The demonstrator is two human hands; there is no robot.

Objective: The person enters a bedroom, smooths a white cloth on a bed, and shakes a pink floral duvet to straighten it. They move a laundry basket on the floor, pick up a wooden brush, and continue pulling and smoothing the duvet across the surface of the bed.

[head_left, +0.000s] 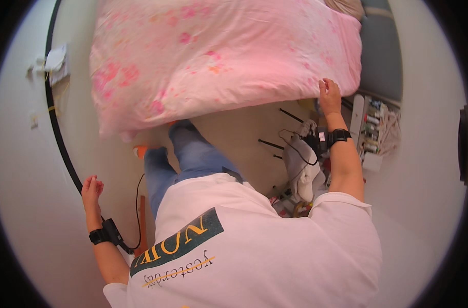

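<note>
A pink floral bed cover [226,61] lies spread over the bed in front of me, its near edge hanging loosely. My right hand [330,97] is at the right end of that edge, fingers slightly bent and thumb apart. It grips no fold that I can see; whether it touches the cloth I cannot tell. My left hand [92,190] hovers low on the left, away from the bed and near the wall. Its fingers curl loosely around nothing visible. Each wrist wears a strapped black device, on the left [106,231] and on the right [330,137], with a cable.
Right of the bed stands a grey upholstered headboard [380,54]. Below it, a shelf of small bottles [372,125] runs along the wall. A chair or stand with black legs and draped cloth [301,165] sits beneath my right arm. Papers [57,61] hang at the left wall's black baseboard [60,142].
</note>
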